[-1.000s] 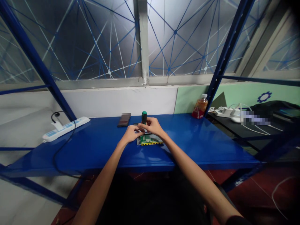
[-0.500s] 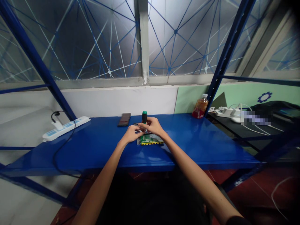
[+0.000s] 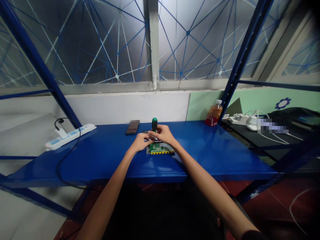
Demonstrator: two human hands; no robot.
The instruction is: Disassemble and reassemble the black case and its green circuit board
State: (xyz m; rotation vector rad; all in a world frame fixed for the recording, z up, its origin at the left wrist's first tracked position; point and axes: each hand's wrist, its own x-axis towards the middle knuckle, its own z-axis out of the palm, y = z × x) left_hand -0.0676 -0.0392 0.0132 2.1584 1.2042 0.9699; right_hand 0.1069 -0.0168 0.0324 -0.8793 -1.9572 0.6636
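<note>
Upright above a green circuit board [image 3: 160,147] stands a screwdriver [image 3: 154,125] with a green and black handle. My right hand [image 3: 163,134] is closed around the lower part of that handle. Close beside it on the left, my left hand [image 3: 140,142] reaches to the board's far side, thumb and fingers drawn together near the screwdriver's shaft. What its fingertips hold, if anything, is hidden. The board has a yellow and black edge toward me and lies on the blue table [image 3: 105,160]. My fingers cover the screwdriver's tip.
A dark phone [image 3: 132,127] lies behind my hands to the left. At the far left is a white power strip [image 3: 71,136] with a black cable [image 3: 59,166] hanging over the table edge. A bottle of reddish drink [image 3: 214,114] stands at the back right, near a blue post [image 3: 241,60].
The screwdriver's handle appears slightly turned, with its green markings showing differently. Both hands stay in nearly the same place.
</note>
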